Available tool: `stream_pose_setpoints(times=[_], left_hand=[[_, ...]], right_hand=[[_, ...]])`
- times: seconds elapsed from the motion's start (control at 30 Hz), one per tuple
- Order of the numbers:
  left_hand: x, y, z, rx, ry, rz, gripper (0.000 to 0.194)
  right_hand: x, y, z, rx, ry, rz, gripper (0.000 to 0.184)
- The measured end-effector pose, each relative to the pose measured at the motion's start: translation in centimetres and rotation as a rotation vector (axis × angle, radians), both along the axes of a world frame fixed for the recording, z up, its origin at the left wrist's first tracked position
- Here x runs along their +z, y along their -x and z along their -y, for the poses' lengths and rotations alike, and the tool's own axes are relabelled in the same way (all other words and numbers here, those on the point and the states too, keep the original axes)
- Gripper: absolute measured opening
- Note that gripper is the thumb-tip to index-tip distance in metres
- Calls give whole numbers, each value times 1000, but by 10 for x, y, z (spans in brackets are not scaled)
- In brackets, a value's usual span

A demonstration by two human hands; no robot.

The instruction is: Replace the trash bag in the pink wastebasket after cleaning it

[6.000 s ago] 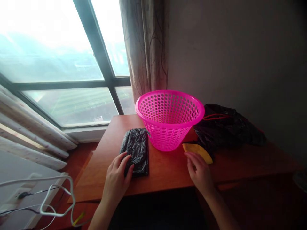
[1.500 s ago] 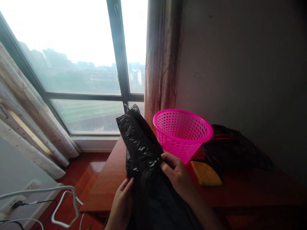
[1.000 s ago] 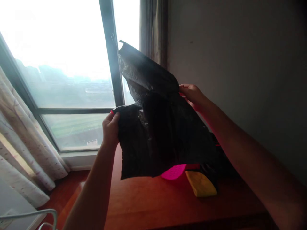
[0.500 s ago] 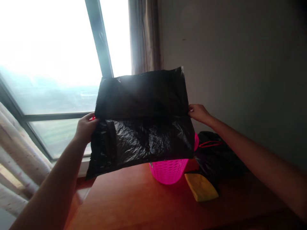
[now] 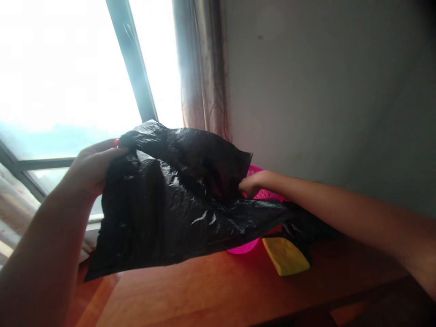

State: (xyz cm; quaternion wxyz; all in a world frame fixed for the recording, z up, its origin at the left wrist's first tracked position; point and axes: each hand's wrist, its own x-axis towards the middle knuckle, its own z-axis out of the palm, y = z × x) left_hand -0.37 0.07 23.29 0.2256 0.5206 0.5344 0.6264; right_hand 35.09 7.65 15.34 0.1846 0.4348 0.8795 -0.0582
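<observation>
A black plastic garbage bag (image 5: 177, 213) is stretched in the air between both hands, above the table. My left hand (image 5: 93, 165) is closed on its upper left edge, where a bit of red shows at the fingertips. On the other side, my right hand (image 5: 254, 184) grips the bag at its right part, where the plastic bunches and sags. Behind the bag stands a pink perforated basket (image 5: 243, 248), mostly covered by the plastic. Its rim shows beside my right wrist.
On the wooden table (image 5: 177, 295) lies a folded yellow cloth (image 5: 286, 256) in front of the basket. Another black bag (image 5: 316, 225) sits under my right forearm. A bright window (image 5: 68, 68) and curtains (image 5: 204, 68) are at the left and back, a plain wall (image 5: 323, 91) at the right.
My right hand has moved inward and down, so the bag, flat and taut before, now sags and creases. My left hand has shifted left and nearer, up slightly.
</observation>
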Motion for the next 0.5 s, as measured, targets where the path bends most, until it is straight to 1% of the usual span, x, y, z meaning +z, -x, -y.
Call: stream_pose_setpoints(times=[0.03,0.07,0.1,0.13,0.2,0.23,0.27,0.33,0.37,0.4,0.47,0.5], left_hand=[[2,-1,2,-22,-1,-2,42],[2,-1,3,-38,-2,-9,44],[3,0,5,-27,-9,-28,45],[2,1,6,-12,-18,-46,46],[1,4,8,-2,-38,-59,49],[0,5,9,0,-51,-56,49],[-1,5,10,0,-60,-52,49],[-1,4,11,-15,-74,-41,49],[0,2,12,-26,-77,-39,49],[1,0,12,-29,-81,-37,48],[4,-4,13,-23,-86,-29,48],[5,-5,13,-19,-86,-24,48]], right_hand=[[7,-3,0,-12,9,17,16],[17,-9,3,-19,19,-3,19],[28,-17,8,-25,32,-53,24],[41,-27,16,-31,65,-145,30],[65,-49,39,-43,155,-434,41],[74,-59,54,-48,214,-564,53],[81,-68,71,-49,264,-649,67],[83,-79,103,-19,260,-700,88],[80,-82,116,2,233,-689,90],[75,-82,126,23,192,-675,86],[64,-81,134,44,76,-645,62],[60,-79,132,43,9,-636,49]])
